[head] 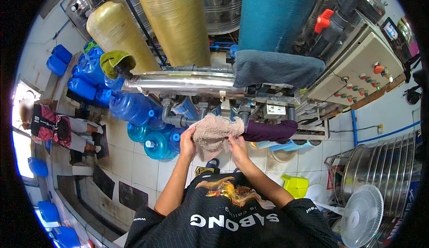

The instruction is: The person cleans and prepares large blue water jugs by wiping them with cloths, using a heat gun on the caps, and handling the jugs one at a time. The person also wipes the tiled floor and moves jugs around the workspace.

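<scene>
A beige terry cloth (218, 132) with darker damp-looking patches hangs between my two hands, in front of grey plastic piping (179, 120). My left hand (188, 143) grips its left edge. On the other side, my right hand (238, 147) pinches the lower right edge between thumb and fingers. Just right of the cloth, a dark purple cloth (269, 130) covers a stretch of pipe. Above runs a polished steel cylinder (181, 83), with a grey-blue towel (276, 68) draped over its right part and a green cloth (115, 62) at its left end.
Blue water bottles (130, 109) stand at left on the tiled floor. Tall filter tanks (174, 20) rise behind the piping. A control panel (358, 74) is at right, with a white fan (362, 214) and a lime-green stool (295, 185) below. A person (53, 127) stands far left.
</scene>
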A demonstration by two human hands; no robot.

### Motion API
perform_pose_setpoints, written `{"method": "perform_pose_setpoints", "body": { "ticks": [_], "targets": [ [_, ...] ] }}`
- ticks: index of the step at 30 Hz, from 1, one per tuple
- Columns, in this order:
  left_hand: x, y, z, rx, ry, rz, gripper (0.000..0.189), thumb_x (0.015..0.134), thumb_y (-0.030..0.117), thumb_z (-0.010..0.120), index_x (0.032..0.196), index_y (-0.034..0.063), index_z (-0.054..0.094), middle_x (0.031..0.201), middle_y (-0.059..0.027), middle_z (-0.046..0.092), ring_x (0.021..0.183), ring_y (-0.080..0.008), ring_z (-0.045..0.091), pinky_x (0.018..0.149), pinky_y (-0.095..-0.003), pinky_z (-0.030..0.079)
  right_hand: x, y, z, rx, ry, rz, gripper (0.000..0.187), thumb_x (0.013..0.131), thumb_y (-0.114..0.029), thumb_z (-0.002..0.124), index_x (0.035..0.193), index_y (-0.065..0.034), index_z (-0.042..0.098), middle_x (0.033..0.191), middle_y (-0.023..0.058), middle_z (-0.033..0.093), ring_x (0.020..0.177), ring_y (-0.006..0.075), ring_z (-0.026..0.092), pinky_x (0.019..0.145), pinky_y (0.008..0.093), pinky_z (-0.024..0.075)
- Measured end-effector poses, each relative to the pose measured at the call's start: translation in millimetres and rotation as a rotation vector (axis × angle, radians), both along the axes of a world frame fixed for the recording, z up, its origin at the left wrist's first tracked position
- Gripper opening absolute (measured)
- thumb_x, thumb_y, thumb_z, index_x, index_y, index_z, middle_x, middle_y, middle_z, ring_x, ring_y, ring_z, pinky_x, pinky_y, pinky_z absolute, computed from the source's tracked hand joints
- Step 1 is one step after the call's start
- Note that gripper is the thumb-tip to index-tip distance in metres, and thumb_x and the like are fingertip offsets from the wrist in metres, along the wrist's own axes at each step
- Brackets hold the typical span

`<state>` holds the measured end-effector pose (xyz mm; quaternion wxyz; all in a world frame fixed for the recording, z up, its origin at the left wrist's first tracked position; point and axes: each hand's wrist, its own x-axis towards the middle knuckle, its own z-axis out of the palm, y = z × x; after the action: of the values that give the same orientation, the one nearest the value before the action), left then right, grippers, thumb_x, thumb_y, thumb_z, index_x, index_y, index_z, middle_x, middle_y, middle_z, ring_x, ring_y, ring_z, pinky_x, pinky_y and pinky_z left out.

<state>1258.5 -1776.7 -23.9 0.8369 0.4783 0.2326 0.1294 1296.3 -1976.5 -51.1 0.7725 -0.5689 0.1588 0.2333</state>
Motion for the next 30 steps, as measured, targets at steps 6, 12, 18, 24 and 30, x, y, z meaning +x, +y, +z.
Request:
{"method": "perform_pose_setpoints", "body": {
  "ticks": [6,12,18,24,30],
  "targets": [
    [10,36,17,0.401,0.235,0.042,0.041,0.101,0.034,0.053,0.113,-0.0029,0.068,0.105,-0.0103,0.071,0.093,-0.0169,0.064,0.087,-0.0291,0.048,4,-31,30,-0.22,-0.188,-0.117,0.029,0.108,-0.028,0.045,0.096,-0.0032,0.055,0.091,0.0005,0.056,0.086,0.0098,0.049,0.081,0.0281,0.0425],
    [21,26,39,0.735,0.282,0.023,0.039,0.102,0.032,0.055,0.113,-0.0027,0.068,0.106,-0.0099,0.073,0.097,-0.0177,0.066,0.086,-0.0334,0.051,33,-38,83,-0.401,-0.662,0.038,0.024,0.101,-0.024,0.057,0.102,0.0004,0.059,0.09,0.0086,0.066,0.082,0.0177,0.06,0.076,0.0328,0.0483],
    [44,4,72,1.016,0.146,-0.248,0.029,0.095,0.025,0.063,0.107,-0.0007,0.067,0.094,-0.0193,0.073,0.089,-0.03,0.07,0.08,-0.0401,0.052,54,-32,123,-0.69,-0.846,0.109,0.024,0.095,-0.018,0.063,0.109,0.0014,0.066,0.079,0.0154,0.07,0.069,0.0213,0.066,0.067,0.0355,0.0514],
    [48,9,82,1.311,0.205,-0.092,0.029,0.086,0.019,0.071,0.107,0.0006,0.066,0.091,-0.0256,0.07,0.087,-0.0434,0.069,0.078,-0.0482,0.052,31,-48,120,-0.893,-0.68,0.268,0.034,0.094,-0.018,0.06,0.123,-0.0016,0.052,0.071,0.0191,0.065,0.066,0.0364,0.066,0.064,0.0463,0.0483],
    [37,11,63,1.162,0.089,0.076,0.028,0.086,0.017,0.071,0.109,0.0019,0.063,0.09,-0.0224,0.069,0.085,-0.0396,0.068,0.078,-0.0445,0.053,8,-58,115,-0.848,-0.757,0.229,0.034,0.099,-0.014,0.053,0.13,-0.0052,0.043,0.074,0.0203,0.067,0.07,0.0397,0.067,0.063,0.0489,0.0464]
  ]
}}
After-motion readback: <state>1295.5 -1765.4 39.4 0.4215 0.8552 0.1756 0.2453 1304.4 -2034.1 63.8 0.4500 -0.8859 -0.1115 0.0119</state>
